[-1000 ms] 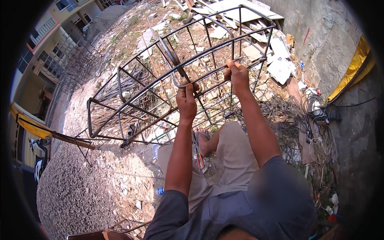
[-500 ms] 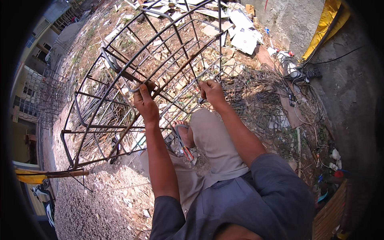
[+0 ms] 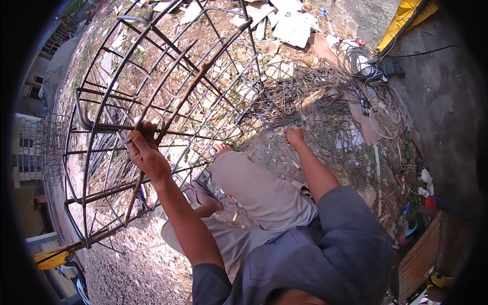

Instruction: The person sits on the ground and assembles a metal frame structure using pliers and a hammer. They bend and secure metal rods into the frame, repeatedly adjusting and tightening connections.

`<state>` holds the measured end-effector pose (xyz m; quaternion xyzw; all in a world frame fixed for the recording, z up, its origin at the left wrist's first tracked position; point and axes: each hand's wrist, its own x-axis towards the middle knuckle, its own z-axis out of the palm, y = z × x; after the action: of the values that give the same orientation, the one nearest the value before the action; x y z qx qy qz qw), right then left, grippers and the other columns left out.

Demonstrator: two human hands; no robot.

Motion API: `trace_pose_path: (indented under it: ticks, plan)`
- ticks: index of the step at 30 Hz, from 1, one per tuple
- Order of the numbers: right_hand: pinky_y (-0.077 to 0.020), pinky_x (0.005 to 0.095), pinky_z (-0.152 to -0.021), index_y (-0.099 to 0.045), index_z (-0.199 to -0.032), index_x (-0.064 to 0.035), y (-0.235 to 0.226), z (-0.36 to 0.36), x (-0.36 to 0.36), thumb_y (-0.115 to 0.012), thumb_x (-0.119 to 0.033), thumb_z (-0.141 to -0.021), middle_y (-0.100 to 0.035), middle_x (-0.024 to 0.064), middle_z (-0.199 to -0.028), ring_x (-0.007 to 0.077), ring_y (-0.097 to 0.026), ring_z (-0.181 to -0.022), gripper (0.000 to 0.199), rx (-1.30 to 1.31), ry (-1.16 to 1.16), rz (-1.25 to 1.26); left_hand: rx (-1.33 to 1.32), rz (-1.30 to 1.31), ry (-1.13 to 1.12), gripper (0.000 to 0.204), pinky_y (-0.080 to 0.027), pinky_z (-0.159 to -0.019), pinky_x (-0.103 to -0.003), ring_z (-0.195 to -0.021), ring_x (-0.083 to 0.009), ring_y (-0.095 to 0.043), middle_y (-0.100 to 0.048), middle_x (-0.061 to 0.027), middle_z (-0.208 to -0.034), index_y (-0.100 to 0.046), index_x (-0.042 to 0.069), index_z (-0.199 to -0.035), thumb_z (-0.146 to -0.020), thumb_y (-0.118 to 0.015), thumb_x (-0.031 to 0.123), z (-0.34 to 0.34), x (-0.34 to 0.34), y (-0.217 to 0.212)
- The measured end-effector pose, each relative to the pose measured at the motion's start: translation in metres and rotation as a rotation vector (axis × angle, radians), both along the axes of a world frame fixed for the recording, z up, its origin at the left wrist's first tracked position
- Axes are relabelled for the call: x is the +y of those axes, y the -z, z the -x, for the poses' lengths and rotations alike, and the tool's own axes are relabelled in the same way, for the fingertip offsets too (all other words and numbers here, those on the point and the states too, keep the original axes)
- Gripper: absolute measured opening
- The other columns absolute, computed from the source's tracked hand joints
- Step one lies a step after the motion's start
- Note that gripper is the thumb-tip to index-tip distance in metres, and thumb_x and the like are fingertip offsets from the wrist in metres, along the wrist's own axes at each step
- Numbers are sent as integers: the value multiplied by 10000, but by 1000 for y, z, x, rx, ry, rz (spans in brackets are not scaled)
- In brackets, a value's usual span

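Note:
A cage of tied steel bars (image 3: 92,168) fills the left and upper left, its rods crossing at many joints. My left hand (image 3: 148,155) is closed around a reinforcing bar with a hooked end, at a crossing inside the cage. The palm side and part of its fingers are hidden behind the bars. Further right, my right hand (image 3: 293,136) hangs apart from the cage in a closed fist, above the dirt ground. Whatever its fingers hold is too small to make out.
My knee (image 3: 249,178) and sandalled foot (image 3: 206,195) are close beside the cage. Loose cut rods (image 3: 310,96) lie in a heap beyond my right hand. Coiled cables (image 3: 363,63) rest near a concrete wall (image 3: 427,91) at right. Broken white panels (image 3: 292,28) lie at the far side.
My right hand has come away from the cage bars toward the right. My left hand and the cage appear lower and further left, my legs have shifted, and the view has moved.

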<state>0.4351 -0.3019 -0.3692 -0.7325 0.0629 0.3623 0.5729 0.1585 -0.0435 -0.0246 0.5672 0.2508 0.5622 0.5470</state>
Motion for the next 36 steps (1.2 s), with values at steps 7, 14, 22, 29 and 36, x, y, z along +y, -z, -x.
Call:
trace_pose_path:
  ticks: [7, 14, 22, 29, 36]
  plan:
    - [-562, 452, -759, -713, -998, 0, 169, -15, -95, -586, -243, -925, -729, 189, -984, 323, -713, -878, 284, -374, -385, 787, 3, 19, 141, 416, -520, -926, -372, -970, -235, -641, -652, -123, -1048, -581, -32, -1174, -1061, -488, 357, -9, 23, -10]
    - [-517, 472, -930, -714, -1171, -139, 100, -6, -66, -610, -198, -873, -666, 169, -1195, 352, -638, -1105, 320, -340, -606, 725, 31, -50, 113, 414, -516, -958, -398, -990, -234, -622, -635, -118, -1070, -580, -29, -1154, -1070, -457, 358, 2, 37, -6]
    - [-389, 448, -1069, -711, -1172, -197, 103, 45, 13, -531, -220, -954, -618, 106, -1243, 264, -522, -1248, 284, -1003, -1530, 668, 36, -51, 147, 438, -491, -993, -430, -1026, -243, -599, -625, -109, -1086, -579, -2, -1182, -1058, -463, 402, 1, 33, -10]
    - [-385, 505, -1024, -733, -1087, -191, 101, 50, 6, -541, -284, -952, -661, 71, -1181, 257, -568, -1184, 252, -976, -1789, 795, 17, -49, 134, 448, -498, -983, -402, -1018, -233, -612, -638, -117, -1070, -583, -14, -1178, -1058, -465, 402, 1, 21, -8]
    - [-472, 431, -909, -734, -1019, -164, 57, 52, 3, -602, -245, -924, -687, 87, -1015, 270, -619, -1068, 182, -1057, -1081, 308, -5, -53, 138, 404, -515, -962, -398, -990, -238, -635, -654, -118, -1079, -579, -11, -1190, -1062, -477, 358, -1, 23, -4]
